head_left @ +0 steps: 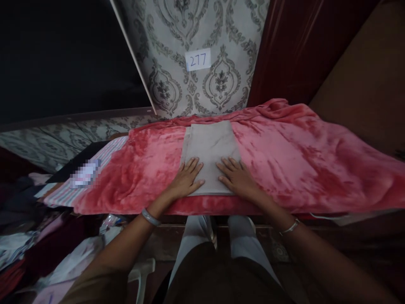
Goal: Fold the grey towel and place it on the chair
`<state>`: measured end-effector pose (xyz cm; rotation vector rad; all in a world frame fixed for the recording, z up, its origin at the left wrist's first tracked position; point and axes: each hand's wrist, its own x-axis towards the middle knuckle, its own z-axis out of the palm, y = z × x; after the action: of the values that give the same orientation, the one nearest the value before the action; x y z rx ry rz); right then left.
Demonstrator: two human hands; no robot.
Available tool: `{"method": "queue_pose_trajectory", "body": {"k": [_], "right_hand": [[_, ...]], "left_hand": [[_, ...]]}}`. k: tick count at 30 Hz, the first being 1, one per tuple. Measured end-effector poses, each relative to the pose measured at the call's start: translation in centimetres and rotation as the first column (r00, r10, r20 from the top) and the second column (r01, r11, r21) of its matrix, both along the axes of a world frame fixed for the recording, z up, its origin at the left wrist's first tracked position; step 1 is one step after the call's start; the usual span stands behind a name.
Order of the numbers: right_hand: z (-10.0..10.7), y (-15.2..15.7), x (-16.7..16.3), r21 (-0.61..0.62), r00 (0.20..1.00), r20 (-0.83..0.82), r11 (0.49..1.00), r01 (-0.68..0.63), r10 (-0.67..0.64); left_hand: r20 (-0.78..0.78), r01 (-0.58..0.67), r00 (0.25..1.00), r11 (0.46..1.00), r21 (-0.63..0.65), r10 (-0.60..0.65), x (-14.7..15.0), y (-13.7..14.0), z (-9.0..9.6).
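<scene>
A grey folded cloth (210, 145) lies flat on a pink plush blanket (278, 156). Its exact kind cannot be made out. My left hand (186, 179) rests palm down on the cloth's near left edge, fingers spread and pointing away from me. On the near right side, my right hand (236, 177) lies flat in the same way, its fingers apart. Both palms touch the cloth, and neither hand grips anything. Bare grey fabric shows between the two hands and beyond them.
A large dark screen (69, 59) stands at the back left, its lower corner close to the blanket. Striped cloth (104, 162) sticks out at the blanket's left end. Piled clothes (60, 257) lie lower left. A paper marked 277 (198, 59) is on the patterned wall.
</scene>
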<state>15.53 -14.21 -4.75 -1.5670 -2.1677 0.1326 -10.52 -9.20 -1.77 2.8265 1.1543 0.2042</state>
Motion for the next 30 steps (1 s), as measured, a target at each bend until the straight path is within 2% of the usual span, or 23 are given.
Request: {"method": "queue_pose_trajectory", "body": {"k": [4, 7, 10, 14, 16, 20, 23, 26, 30], "right_hand": [[-0.6, -0.3, 3.1, -0.025, 0.974, -0.223, 0.999, -0.044, 0.037], [-1.3, -1.2, 5.0, -0.024, 0.898, -0.439, 0.999, -0.04, 0.025], [-1.8, -1.8, 5.7, -0.073, 0.767, -0.638, 0.997, 0.035, -0.073], [-1.6, -1.6, 5.4, -0.252, 0.556, -0.784, 0.96, 0.12, -0.275], [-1.1, -1.3, 5.0, -0.284, 0.564, -0.773, 0.953, 0.104, -0.291], [-0.3, -1.2, 4.3, -0.204, 0.724, -0.648, 0.97, 0.135, -0.237], [-0.2, -1.2, 3.9, -0.188, 0.771, -0.588, 0.969, 0.161, -0.242], [-0.5, -1.1, 3.7, -0.194, 0.756, -0.605, 0.967, 0.164, -0.249], [-1.3, -0.8, 3.9, -0.175, 0.661, -0.721, 0.977, 0.117, -0.209]], "left_hand": [[0.002, -0.001, 1.0, 1.0, 0.016, 0.001, 0.0, 0.4, -0.1], [0.012, -0.008, 1.0, 1.0, 0.026, 0.008, 0.0, 0.6, -0.4], [0.02, -0.006, 1.0, 1.0, 0.03, 0.006, -0.1, 0.8, -0.5], [0.025, 0.003, 1.0, 0.999, 0.032, -0.003, -0.1, 1.0, -0.5], [0.024, 0.003, 1.0, 0.999, 0.035, -0.004, -0.1, 1.0, -0.5], [0.03, 0.005, 1.0, 0.999, 0.04, -0.006, -0.1, 1.0, -0.5], [0.035, 0.009, 0.999, 0.999, 0.033, -0.01, -0.2, 0.8, -0.4], [0.038, 0.0, 0.999, 0.999, 0.037, -0.001, -0.2, 0.6, -0.1], [0.025, -0.024, 0.999, 0.999, 0.046, 0.023, -0.2, 0.3, 0.2]]}}
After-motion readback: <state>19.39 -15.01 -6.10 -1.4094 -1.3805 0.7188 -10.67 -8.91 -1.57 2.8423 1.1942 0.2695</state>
